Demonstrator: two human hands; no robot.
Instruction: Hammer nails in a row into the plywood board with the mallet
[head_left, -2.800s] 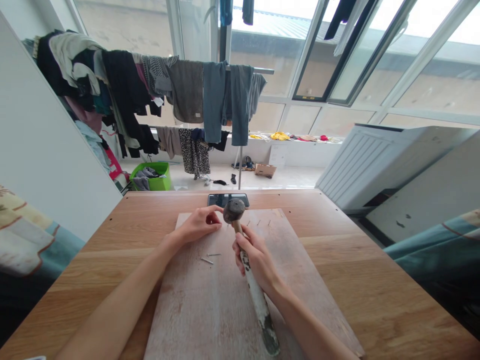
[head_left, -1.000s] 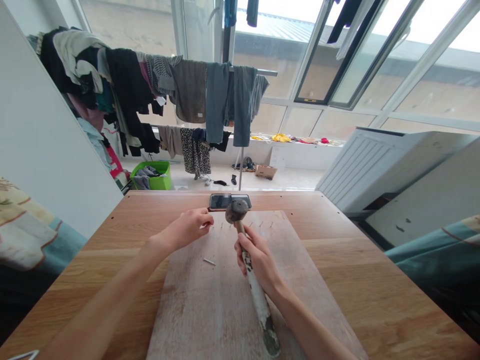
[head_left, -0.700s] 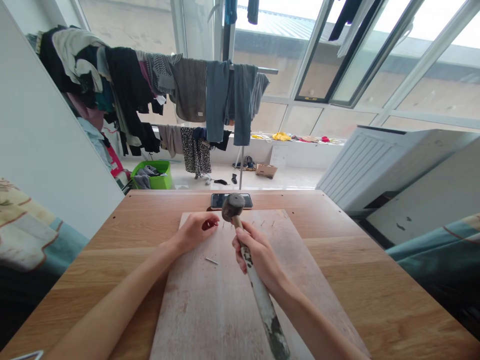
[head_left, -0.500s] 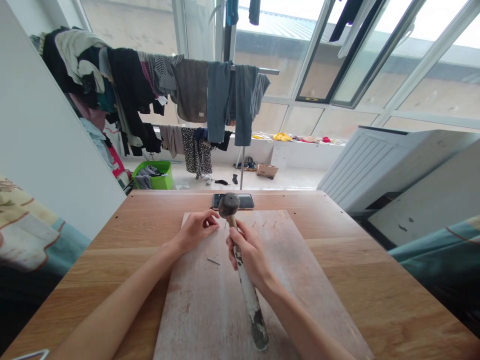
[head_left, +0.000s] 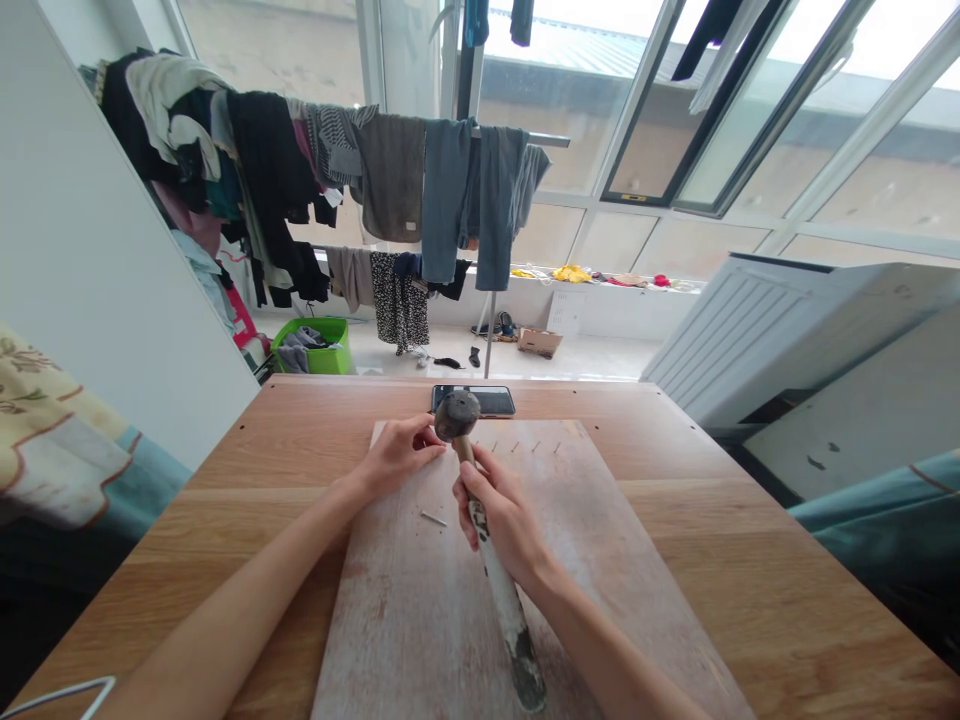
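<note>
My right hand is wrapped round the worn, paint-flecked handle of a hammer. Its dark, rounded head is raised over the far part of a pale, scuffed wooden board. By the board's far left corner, my left hand has thumb and fingers pinched together close to the surface; what lies between the fingertips is too small to make out. Several thin nails stand in a row along the far edge, to the right of the hammer head. A loose nail lies on the board, nearer to me.
Under the board is a wood-grain table. A phone lies just beyond the board, partly behind the hammer head. Past the table stand a laundry-laden drying rack and a green basket. Curtains hang at both sides.
The view has shifted slightly, moving the scene a little to the right. My left fingertips look slightly nearer the hammer head. The hammer stays raised in my right hand.
</note>
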